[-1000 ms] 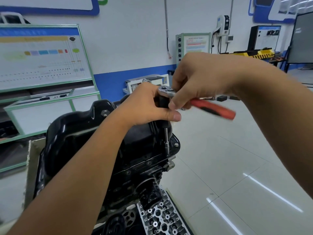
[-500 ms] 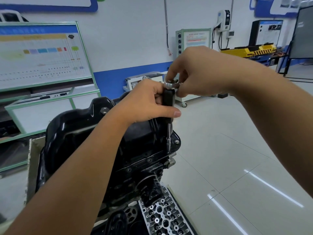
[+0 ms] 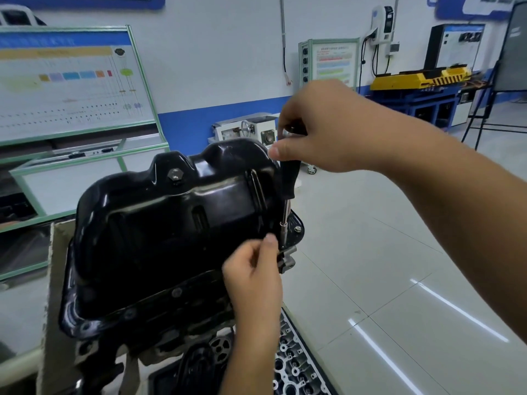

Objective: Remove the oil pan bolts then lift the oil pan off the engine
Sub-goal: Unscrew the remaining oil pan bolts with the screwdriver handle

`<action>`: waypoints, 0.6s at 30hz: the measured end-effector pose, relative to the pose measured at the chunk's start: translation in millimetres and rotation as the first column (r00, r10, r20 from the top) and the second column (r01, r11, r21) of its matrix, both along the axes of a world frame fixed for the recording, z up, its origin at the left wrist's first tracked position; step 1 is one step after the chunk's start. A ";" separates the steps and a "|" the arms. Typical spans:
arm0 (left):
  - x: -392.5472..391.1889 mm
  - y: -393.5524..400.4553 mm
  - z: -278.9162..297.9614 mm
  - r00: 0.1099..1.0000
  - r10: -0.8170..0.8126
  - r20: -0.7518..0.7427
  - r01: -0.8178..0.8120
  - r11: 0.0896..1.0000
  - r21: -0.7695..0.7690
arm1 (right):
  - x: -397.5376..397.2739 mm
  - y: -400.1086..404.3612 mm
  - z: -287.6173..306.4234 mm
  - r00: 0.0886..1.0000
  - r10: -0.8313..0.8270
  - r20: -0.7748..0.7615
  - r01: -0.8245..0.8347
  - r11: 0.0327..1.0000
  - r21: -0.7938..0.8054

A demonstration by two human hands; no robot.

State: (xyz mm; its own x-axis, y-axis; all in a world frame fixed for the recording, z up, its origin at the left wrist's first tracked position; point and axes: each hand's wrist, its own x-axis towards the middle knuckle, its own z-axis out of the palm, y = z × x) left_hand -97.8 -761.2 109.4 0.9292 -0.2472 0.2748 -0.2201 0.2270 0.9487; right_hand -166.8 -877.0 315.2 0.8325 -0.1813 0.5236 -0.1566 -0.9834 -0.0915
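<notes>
A glossy black oil pan (image 3: pixel 176 223) sits upside down on the engine (image 3: pixel 159 323), filling the middle left. My right hand (image 3: pixel 322 132) grips the top of a black-handled socket driver (image 3: pixel 289 181) that stands upright, its steel shaft and socket down on the pan's right flange. A flange bolt (image 3: pixel 298 228) shows just right of the socket. My left hand (image 3: pixel 256 275) is low beside the socket, fingers curled, thumb and fingertips at the socket's base; whether they pinch anything is hidden. A drain plug (image 3: pixel 174 175) sits on the pan's top.
A cylinder head (image 3: pixel 296 363) lies on a mat on the floor below the engine. A cardboard sheet (image 3: pixel 57 280) stands left of the engine. Green-framed display boards (image 3: pixel 77 81) line the left wall; a small wheeled bench (image 3: pixel 248 129) is behind the pan. Tiled floor (image 3: pixel 385 252) spreads to the right.
My left hand let go of the driver handle and dropped to the socket at the flange. My right hand now grips the handle's top; the red-handled ratchet is out of sight.
</notes>
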 end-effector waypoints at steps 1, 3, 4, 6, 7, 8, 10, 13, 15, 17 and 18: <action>-7.4 -4.0 -13.8 0.962 -0.058 -0.266 0.056 0.998 -0.018 | -0.5 2.6 1.4 1.000 0.010 -0.021 -0.011 0.999 -0.033; -16.3 -11.9 -30.2 0.799 -0.190 -0.570 0.155 0.982 -0.111 | -2.5 6.7 4.8 0.997 0.033 -0.064 -0.038 0.996 -0.077; -18.0 -16.0 -32.5 0.731 -0.241 -0.639 0.175 0.970 -0.166 | -4.4 8.3 6.3 0.995 0.041 -0.090 -0.049 0.994 -0.097; -16.8 -21.7 -33.7 0.659 -0.277 -0.699 0.152 0.960 -0.237 | -6.4 9.3 7.9 0.990 0.064 -0.128 -0.078 0.991 -0.111; -15.8 -23.6 -33.3 0.646 -0.285 -0.708 0.134 0.956 -0.263 | -6.2 10.4 7.1 0.989 0.071 -0.131 -0.085 0.990 -0.109; -15.5 -25.4 -33.0 0.642 -0.302 -0.705 0.127 0.948 -0.290 | -5.7 12.9 5.3 0.988 0.073 -0.135 -0.088 0.990 -0.112; -16.6 -27.9 -31.2 0.649 -0.324 -0.688 0.108 0.935 -0.339 | -1.9 13.7 -0.5 0.984 0.015 -0.177 -0.037 0.991 -0.125; -15.9 -27.3 -27.5 0.671 -0.348 -0.655 0.116 0.922 -0.371 | -0.8 11.0 -4.4 0.978 -0.021 -0.207 0.001 0.995 -0.096; -14.4 -25.5 -23.6 0.646 -0.401 -0.650 0.141 0.899 -0.414 | -3.6 6.7 -3.2 0.981 0.003 -0.193 -0.014 0.998 -0.058; -14.4 -24.5 -21.3 0.620 -0.447 -0.645 0.161 0.877 -0.453 | -8.1 5.2 -3.5 0.983 0.024 -0.183 -0.030 0.999 -0.028; -14.9 -23.9 -20.2 0.610 -0.461 -0.644 0.168 0.870 -0.464 | -10.3 5.1 -4.1 0.984 0.038 -0.173 -0.040 0.999 -0.010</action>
State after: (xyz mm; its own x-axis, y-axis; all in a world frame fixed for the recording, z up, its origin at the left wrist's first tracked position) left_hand -112.7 -785.1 89.2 0.7381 -0.5955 -0.3172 0.6385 0.4646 0.6135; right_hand -177.1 -871.9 311.1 0.9168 -0.1411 0.3737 -0.1305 -0.9900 -0.0537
